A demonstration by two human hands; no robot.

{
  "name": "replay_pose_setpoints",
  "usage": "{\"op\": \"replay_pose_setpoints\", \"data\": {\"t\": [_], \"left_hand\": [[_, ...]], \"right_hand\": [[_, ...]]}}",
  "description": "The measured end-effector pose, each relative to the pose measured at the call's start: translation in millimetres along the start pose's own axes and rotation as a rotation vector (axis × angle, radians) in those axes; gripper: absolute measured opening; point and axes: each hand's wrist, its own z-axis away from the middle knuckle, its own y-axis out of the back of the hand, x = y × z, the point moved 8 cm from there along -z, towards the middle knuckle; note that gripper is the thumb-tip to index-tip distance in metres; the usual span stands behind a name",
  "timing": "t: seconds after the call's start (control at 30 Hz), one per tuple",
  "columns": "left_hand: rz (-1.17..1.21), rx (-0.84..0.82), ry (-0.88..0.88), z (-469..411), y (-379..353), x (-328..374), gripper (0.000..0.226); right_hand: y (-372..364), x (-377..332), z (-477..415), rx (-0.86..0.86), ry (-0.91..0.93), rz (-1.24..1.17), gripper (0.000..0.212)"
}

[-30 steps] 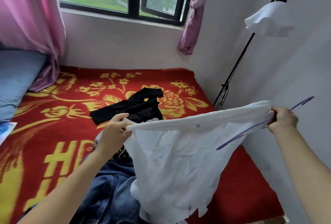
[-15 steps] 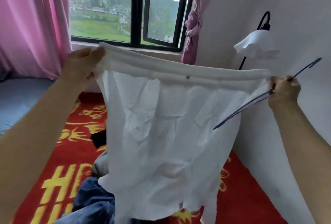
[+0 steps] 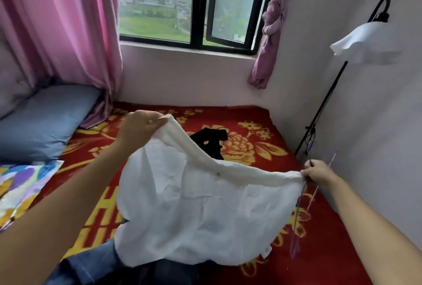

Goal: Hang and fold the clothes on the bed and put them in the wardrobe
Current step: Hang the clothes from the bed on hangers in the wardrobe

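I hold a white garment [image 3: 194, 211] stretched by its waistband over the bed [image 3: 319, 250]. My left hand [image 3: 139, 129] pinches the band's left end, raised above the blanket. My right hand [image 3: 319, 171] grips the band's right end together with a thin purple hanger [image 3: 299, 214] that dangles down beside the cloth. The garment's lower part droops onto blue jeans [image 3: 96, 264] at the near edge. A black garment [image 3: 212, 141] lies further back on the red and yellow blanket, partly hidden by the white cloth.
A blue pillow [image 3: 41, 122] and a colourful patterned cloth [image 3: 20, 184] lie at the left. Pink curtains [image 3: 61, 27] frame the window [image 3: 196, 6]. A black floor lamp [image 3: 363, 43] with a white shade stands against the right wall.
The white garment came down from in front of the window to low over the bed. My left hand dropped with it, and the hanger now hangs downward.
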Motion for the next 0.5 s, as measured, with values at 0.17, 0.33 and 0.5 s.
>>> {"op": "replay_pose_setpoints", "data": {"t": [0.17,0.33,0.5], "left_hand": [[-0.065,-0.198,0.149,8,-34,-18,0.031],[-0.228,-0.289,0.198,22,-56,-30,0.031],[-0.263,-0.235,0.224,26,-57,-39,0.030]], "right_hand": [[-60,8,28,-0.317,-0.085,0.111,0.037],[-92,-47,57,-0.381,0.190,0.044,0.029],[-97,-89,93,-0.432,0.333,-0.079,0.014]]}}
